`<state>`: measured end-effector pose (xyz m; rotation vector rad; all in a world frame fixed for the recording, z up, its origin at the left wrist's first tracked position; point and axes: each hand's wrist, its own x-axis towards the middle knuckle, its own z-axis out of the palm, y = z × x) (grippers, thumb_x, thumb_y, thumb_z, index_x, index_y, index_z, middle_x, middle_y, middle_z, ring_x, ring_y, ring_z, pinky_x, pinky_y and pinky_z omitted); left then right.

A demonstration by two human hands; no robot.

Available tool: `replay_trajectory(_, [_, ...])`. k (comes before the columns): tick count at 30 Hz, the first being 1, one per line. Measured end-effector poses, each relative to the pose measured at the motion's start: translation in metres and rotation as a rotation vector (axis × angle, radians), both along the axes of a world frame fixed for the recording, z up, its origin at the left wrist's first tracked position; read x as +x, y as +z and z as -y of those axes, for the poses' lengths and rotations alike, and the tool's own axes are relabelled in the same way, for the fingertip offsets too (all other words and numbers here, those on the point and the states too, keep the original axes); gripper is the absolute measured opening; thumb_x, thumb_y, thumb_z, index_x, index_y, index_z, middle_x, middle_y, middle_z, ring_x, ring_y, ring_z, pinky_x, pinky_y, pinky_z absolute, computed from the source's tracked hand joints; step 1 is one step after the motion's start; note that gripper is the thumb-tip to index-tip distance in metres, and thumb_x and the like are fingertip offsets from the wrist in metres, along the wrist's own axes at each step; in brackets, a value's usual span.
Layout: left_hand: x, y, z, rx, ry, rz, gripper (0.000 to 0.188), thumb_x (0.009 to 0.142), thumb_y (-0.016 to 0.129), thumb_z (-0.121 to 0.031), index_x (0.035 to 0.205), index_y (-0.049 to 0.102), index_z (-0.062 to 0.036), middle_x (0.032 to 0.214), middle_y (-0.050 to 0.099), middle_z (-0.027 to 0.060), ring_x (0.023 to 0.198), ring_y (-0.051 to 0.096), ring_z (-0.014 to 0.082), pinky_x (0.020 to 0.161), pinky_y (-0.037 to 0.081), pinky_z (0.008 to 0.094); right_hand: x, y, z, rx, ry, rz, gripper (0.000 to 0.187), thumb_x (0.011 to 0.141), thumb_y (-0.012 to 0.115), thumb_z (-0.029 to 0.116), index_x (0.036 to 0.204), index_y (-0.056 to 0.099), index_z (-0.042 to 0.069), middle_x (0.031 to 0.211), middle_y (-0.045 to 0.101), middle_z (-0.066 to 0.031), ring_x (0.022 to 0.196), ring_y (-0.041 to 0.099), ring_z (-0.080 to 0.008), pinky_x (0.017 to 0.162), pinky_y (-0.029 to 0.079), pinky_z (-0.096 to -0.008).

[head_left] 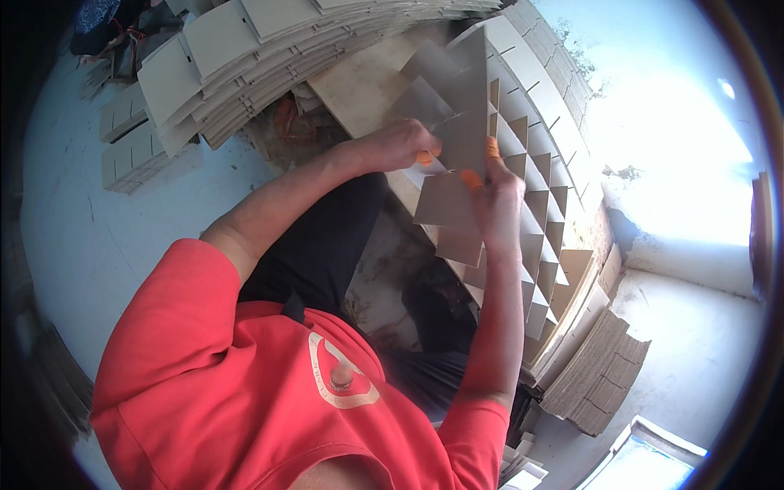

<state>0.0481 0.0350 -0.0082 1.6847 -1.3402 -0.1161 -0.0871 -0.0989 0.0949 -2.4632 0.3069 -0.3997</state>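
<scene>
Pinching a cardboard divider strip (457,135) with orange-capped fingers, the left hand (400,145) closes on its lower edge; the right hand (496,196) clamps the same strip over the half-built cardboard grid (539,212). Several cells stand slotted; flat stacks (229,57) behind look unused, so much seems left.

Divider strip (461,139) matt grey cardboard; finger caps (491,148) orange rubber

Both arms reach forward, left hand (402,145) and right hand (496,196) close together, fingers pinched.
</scene>
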Motion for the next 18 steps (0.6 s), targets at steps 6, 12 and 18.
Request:
replay_trajectory(6, [0.0, -0.004, 0.007, 0.019, 0.014, -0.033, 0.006, 0.076, 0.065, -0.006, 0.078, 0.061, -0.0018, 0.071, 0.061, 0.0114, 0.07, 0.058, 0.0272, 0.064, 0.046, 0.038, 0.011, -0.028, 0.003, -0.13, 0.006, -0.328, 0.023, 0.078, 0.064, 0.001, 0.099, 0.059, -0.006, 0.076, 0.063, -0.0202, 0.066, 0.061, -0.0366, 0.061, 0.047, -0.04])
replay_trajectory(12, [-0.003, 0.0, 0.007, 0.028, 0.039, 0.035, 0.008, 0.077, 0.065, -0.009, 0.08, 0.063, -0.0018, 0.071, 0.062, 0.0098, 0.071, 0.055, 0.025, 0.065, 0.046, 0.0366, 0.014, -0.026, -0.002, -0.299, 0.16, -0.51, 0.022, 0.082, 0.057, 0.008, 0.101, 0.062, -0.003, 0.086, 0.063, -0.0247, 0.082, 0.062, -0.0402, 0.07, 0.049, -0.0471])
replay_trajectory(18, [-0.003, 0.02, 0.004, -0.013, 0.08, 0.26, 0.047, 0.065, 0.077, -0.009, 0.109, 0.062, -0.0022, 0.101, 0.064, 0.0093, 0.097, 0.056, 0.0267, 0.084, 0.048, 0.0363, 0.017, 0.005, 0.039, -0.095, -0.137, -0.418, 0.021, 0.082, 0.067, 0.021, 0.094, 0.066, 0.003, 0.084, 0.065, -0.0193, 0.082, 0.064, -0.0355, 0.073, 0.049, -0.0428])
